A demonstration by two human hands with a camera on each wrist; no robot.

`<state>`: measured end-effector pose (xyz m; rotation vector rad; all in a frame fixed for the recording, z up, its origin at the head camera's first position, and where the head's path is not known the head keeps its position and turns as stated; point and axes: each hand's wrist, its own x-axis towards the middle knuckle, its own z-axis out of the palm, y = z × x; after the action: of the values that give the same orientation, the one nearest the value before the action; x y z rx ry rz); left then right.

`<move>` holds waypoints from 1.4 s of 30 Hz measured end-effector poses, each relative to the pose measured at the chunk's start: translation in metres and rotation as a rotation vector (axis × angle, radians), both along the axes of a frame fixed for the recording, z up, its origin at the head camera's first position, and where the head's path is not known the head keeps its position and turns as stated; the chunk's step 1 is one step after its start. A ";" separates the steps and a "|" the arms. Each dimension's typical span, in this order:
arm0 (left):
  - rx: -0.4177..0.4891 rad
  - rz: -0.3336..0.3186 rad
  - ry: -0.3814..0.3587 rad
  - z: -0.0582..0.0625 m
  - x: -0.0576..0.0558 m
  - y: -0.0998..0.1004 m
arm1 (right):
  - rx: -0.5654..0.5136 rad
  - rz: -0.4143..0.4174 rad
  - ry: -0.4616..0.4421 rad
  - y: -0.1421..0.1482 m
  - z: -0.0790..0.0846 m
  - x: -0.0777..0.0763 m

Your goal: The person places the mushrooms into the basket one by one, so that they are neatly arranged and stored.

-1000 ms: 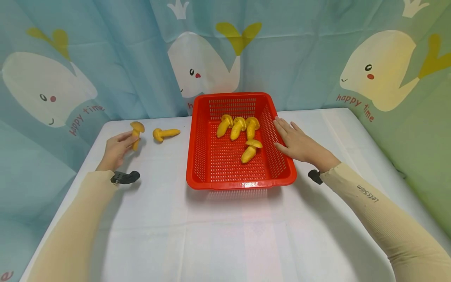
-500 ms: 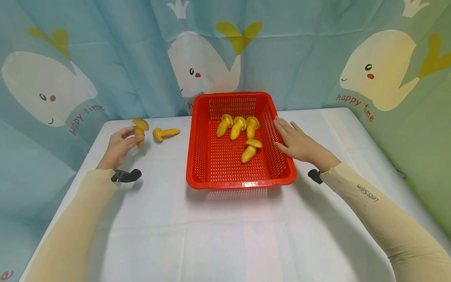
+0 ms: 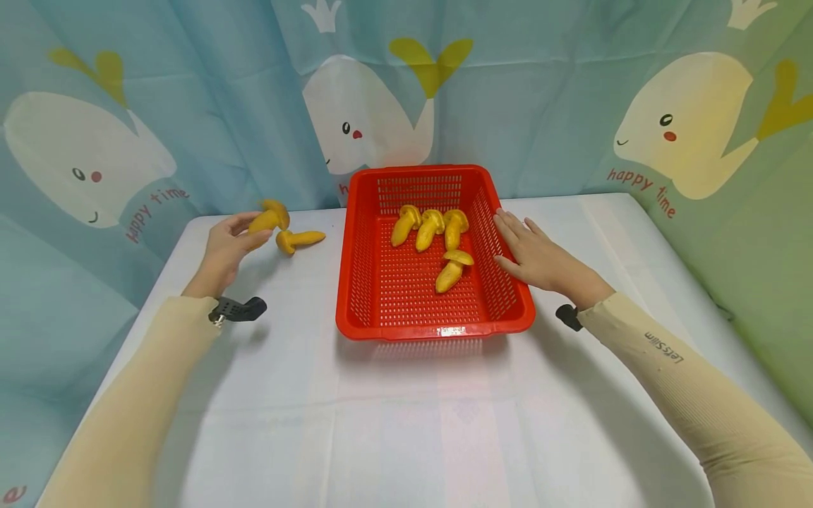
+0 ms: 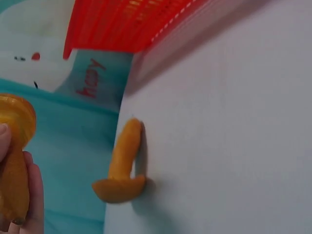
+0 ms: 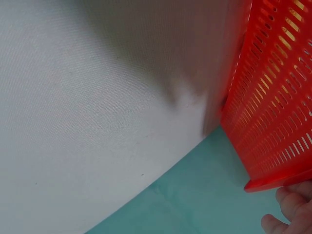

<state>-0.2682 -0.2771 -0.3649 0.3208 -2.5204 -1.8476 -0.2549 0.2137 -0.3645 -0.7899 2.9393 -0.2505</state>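
My left hand (image 3: 226,248) pinches a yellow mushroom (image 3: 269,217) by its stem, above the table at the far left. In the left wrist view this held mushroom (image 4: 14,161) shows at the left edge, thumb on one side and fingers on the other. Another mushroom (image 3: 300,240) lies on its side on the table, just below and right of the held one. My right hand (image 3: 540,255) lies with straight fingers on the right rim of the red plastic basket (image 3: 438,333). Inside are several yellow mushrooms (image 3: 454,272), three in a row at the back.
The white-covered table (image 3: 406,423) reaches back to a blue curtain (image 3: 540,106) printed with whales. Dark wrist straps (image 3: 238,309) sit on both forearms. The basket stands mid-table, its back edge near the curtain.
My left hand has moved right and slightly away from me with its mushroom, which has tipped from upright to slanted. The right hand and basket have stayed put.
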 end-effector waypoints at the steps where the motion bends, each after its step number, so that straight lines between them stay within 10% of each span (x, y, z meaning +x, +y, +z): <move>1: -0.015 -0.001 0.001 0.001 0.000 0.002 | 0.002 -0.002 -0.001 0.000 0.000 0.000; 22: -0.216 -0.014 0.284 0.019 0.010 0.048 | -0.001 0.001 0.002 -0.001 0.002 0.001; 42: -0.096 -0.094 0.226 0.050 0.009 0.093 | -0.010 0.002 -0.003 -0.001 0.002 0.001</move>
<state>-0.2594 -0.1843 -0.3152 -0.0077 -2.4961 -1.6757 -0.2539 0.2125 -0.3626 -0.7935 2.9360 -0.2661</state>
